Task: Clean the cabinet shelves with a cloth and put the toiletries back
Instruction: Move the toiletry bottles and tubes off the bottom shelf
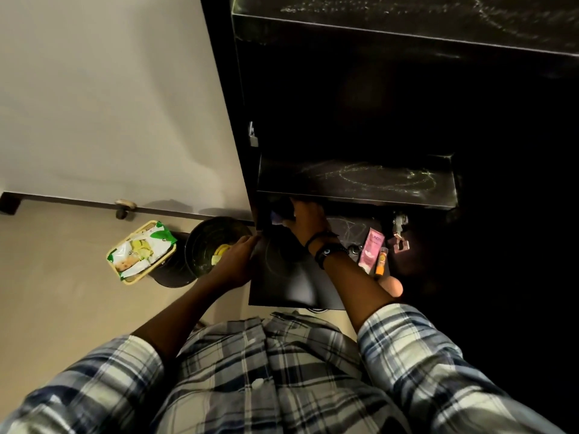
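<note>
I look down into a dark cabinet with dusty black shelves (pixel 357 183). My right hand (pixel 305 219) reaches in under the middle shelf and grips a small bluish object (pixel 277 216) at the back left of the bottom shelf; what it is stays too dark to tell. My left hand (pixel 236 261) rests on the left edge of the bottom shelf (pixel 282 286), its fingers curled over the edge. A pink tube (pixel 371 250) and a small orange stick (pixel 381 261) lie on the bottom shelf to the right of my right wrist.
On the floor to the left stand a round black bin (pixel 206 245) with something yellow inside and a yellow basket (pixel 141 252) holding a green-and-white packet. A metal hinge (pixel 399 236) sits at the cabinet's right. The white wall with its dark skirting runs behind.
</note>
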Available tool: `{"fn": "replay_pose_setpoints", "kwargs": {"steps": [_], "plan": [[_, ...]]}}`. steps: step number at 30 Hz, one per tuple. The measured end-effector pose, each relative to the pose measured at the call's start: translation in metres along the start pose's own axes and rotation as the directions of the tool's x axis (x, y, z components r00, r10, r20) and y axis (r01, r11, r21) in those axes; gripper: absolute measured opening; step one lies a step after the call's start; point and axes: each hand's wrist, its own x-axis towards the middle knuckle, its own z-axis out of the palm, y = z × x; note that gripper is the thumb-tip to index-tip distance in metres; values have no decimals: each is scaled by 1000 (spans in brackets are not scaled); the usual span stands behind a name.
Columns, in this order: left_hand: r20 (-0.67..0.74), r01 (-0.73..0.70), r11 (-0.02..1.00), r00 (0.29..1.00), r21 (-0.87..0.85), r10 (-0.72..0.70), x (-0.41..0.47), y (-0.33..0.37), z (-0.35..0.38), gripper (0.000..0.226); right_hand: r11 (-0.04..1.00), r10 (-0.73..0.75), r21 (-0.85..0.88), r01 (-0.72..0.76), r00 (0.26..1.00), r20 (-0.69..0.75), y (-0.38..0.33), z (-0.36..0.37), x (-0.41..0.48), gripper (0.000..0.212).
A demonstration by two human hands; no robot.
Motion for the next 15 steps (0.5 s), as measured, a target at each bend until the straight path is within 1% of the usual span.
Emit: {"fn": "replay_pose_setpoints", "kwargs": {"steps": [4,7,9,11,13,15], "plan": [[30,-38,999,999,32,37,-1,13,8,62,990,129,-51,-133,989,-70,29,-15,-20,51],[73,-101,993,993,66,96,1,31,17,61,971,220,-64,-229,968,-123,60,-33,-46,43],[121,-169,981,980,97,157,5,44,26,53,949,299,-64,-310,944,-139,81,-45,-66,34],[195,-234,964,959,130,206,11,56,39,42,941,325,-48,-335,934,-149,95,-53,-84,30],[231,-239,966,950,103,211,16,74,54,48,925,367,-44,-376,919,-146,105,-58,-101,30],[226,-270,961,941,53,252,20,96,69,57,915,385,-74,-396,914,-132,115,-60,-114,30]]}}
